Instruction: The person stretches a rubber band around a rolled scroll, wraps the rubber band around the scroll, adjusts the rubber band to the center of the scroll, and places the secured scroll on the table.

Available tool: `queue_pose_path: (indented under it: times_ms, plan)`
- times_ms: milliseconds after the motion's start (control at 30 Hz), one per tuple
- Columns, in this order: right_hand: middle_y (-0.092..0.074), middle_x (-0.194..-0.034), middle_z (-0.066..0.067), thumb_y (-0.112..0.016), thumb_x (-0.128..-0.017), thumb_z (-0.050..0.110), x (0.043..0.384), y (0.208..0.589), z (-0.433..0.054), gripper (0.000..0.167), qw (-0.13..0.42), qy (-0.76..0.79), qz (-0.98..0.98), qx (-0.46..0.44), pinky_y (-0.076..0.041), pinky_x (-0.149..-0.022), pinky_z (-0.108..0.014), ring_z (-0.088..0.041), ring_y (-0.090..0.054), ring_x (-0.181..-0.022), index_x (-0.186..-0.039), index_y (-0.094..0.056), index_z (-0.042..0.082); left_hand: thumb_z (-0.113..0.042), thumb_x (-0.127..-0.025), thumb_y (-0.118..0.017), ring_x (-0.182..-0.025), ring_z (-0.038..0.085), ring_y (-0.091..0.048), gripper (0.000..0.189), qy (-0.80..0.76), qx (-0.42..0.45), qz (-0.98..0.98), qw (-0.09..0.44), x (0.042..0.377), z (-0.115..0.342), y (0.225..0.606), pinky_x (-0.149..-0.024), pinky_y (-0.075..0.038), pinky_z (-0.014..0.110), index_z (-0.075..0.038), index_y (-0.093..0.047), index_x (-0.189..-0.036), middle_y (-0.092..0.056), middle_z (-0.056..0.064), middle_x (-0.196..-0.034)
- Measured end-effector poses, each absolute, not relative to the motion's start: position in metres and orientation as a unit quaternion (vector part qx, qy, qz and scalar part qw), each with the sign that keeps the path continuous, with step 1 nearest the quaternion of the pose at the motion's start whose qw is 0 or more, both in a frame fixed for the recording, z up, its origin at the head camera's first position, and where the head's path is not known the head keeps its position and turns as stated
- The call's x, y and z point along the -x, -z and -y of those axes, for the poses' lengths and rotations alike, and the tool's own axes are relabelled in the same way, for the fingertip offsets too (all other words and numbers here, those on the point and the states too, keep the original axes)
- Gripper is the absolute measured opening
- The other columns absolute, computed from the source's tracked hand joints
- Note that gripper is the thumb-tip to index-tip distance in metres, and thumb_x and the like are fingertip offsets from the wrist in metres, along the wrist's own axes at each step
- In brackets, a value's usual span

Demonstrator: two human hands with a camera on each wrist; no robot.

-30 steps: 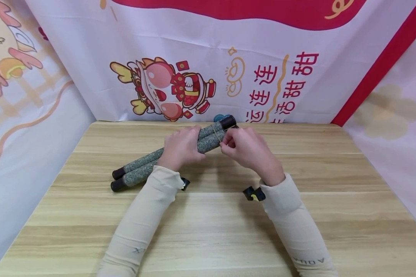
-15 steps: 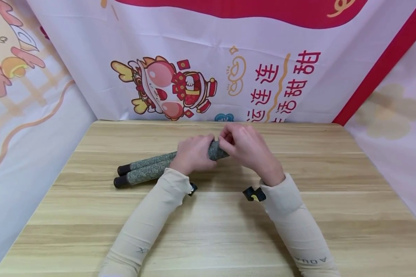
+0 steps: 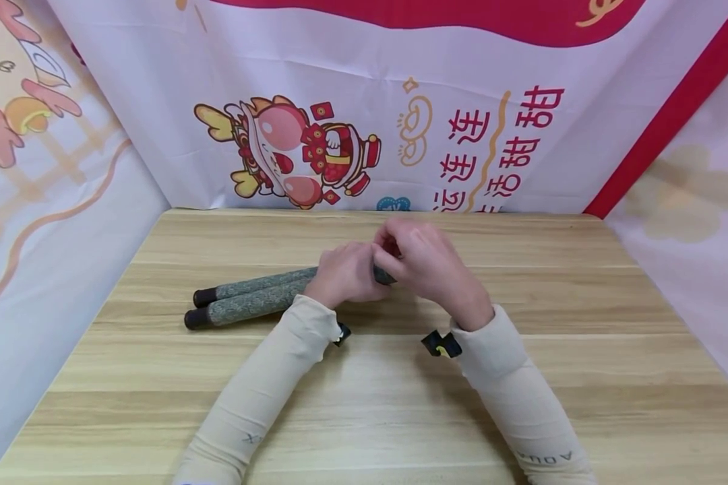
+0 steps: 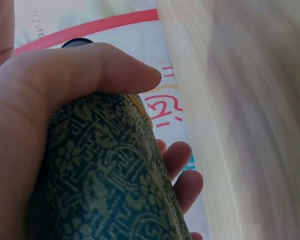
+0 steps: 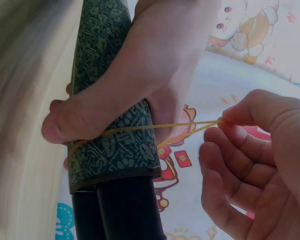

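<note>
A rolled scroll (image 3: 257,301) in green patterned brocade lies slanted over the table, its two rolls side by side with dark end knobs (image 3: 199,318). My left hand (image 3: 353,271) grips it near its right end, thumb across the brocade in the left wrist view. Around that end runs a thin yellow rubber band (image 5: 160,126). The thumb and forefinger of my right hand (image 3: 427,266) pinch the band and stretch it away from the scroll, as the right wrist view shows. In the head view both hands hide the scroll's right end.
A light wood-grain table (image 3: 364,417) lies beneath. A white cloth backdrop (image 3: 352,67) with red prints rises at its back edge, and more printed cloth (image 3: 67,269) hangs at the left side.
My left hand has moved rightward, closer to the scroll's right end. That end has come lower and is covered by the hands. My right hand has shifted slightly left.
</note>
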State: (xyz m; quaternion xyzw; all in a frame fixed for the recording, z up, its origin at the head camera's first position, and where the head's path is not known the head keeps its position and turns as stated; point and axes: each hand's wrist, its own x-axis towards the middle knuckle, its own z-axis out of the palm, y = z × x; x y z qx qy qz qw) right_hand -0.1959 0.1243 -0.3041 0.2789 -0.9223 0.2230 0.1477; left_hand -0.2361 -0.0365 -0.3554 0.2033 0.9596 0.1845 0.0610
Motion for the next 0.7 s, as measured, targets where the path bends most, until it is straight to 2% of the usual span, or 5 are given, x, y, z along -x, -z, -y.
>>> queue_pose_path:
  times_ms: [200,300,500,567,700]
  plan:
    - [-0.070,-0.094,-0.004,-0.065,-0.103,0.019,0.197,0.307,-0.119,0.011,0.107,-0.276,0.911,-0.286,-0.057,-0.072,-0.031,-0.017,-0.063,-0.081,-0.103,-0.067,0.009,-0.041,-0.083,-0.085,-0.089,0.025,-0.064,0.035,-0.163,-0.189,-0.967,0.056,0.242,0.043,0.355,-0.083,-0.056,0.052,-0.023,-0.070,-0.109,-0.072,0.000,-0.101]
    - [-0.069,-0.095,-0.005,-0.063,-0.103,0.017,0.197,0.310,-0.115,0.010,0.092,-0.308,0.898,-0.301,-0.057,-0.075,-0.032,-0.017,-0.063,-0.084,-0.104,-0.065,0.008,-0.040,-0.086,-0.083,-0.093,0.025,-0.064,0.034,-0.155,-0.183,-0.970,0.051,0.245,0.047,0.354,-0.084,-0.056,0.053,-0.025,-0.068,-0.113,-0.071,0.000,-0.105]
    - [-0.064,-0.087,-0.002,-0.061,-0.101,0.014,0.191,0.314,-0.104,0.006,0.064,-0.371,0.861,-0.342,-0.053,-0.071,-0.029,-0.014,-0.060,-0.079,-0.096,-0.062,0.010,-0.034,-0.096,-0.071,-0.097,0.028,-0.064,0.028,-0.153,-0.142,-0.977,0.028,0.251,0.059,0.341,-0.085,-0.055,0.055,-0.020,-0.066,-0.120,-0.071,0.005,-0.112]
    - [-0.061,-0.082,0.001,-0.062,-0.101,0.014,0.188,0.314,-0.100,0.010,0.050,-0.395,0.848,-0.351,-0.050,-0.067,-0.027,-0.011,-0.057,-0.074,-0.091,-0.060,0.012,-0.035,-0.093,-0.073,-0.095,0.031,-0.065,0.034,-0.163,-0.122,-0.979,0.011,0.253,0.065,0.335,-0.083,-0.055,0.055,-0.017,-0.066,-0.121,-0.071,0.008,-0.112]
    - [-0.053,-0.070,0.005,-0.068,-0.100,0.018,0.181,0.314,-0.092,0.023,0.046,-0.399,0.835,-0.377,-0.041,-0.059,-0.024,-0.007,-0.049,-0.062,-0.081,-0.056,0.015,-0.043,-0.084,-0.080,-0.100,0.034,-0.067,0.065,-0.188,-0.099,-0.977,-0.027,0.252,0.076,0.324,-0.087,-0.054,0.059,-0.017,-0.062,-0.141,-0.071,0.009,-0.129]
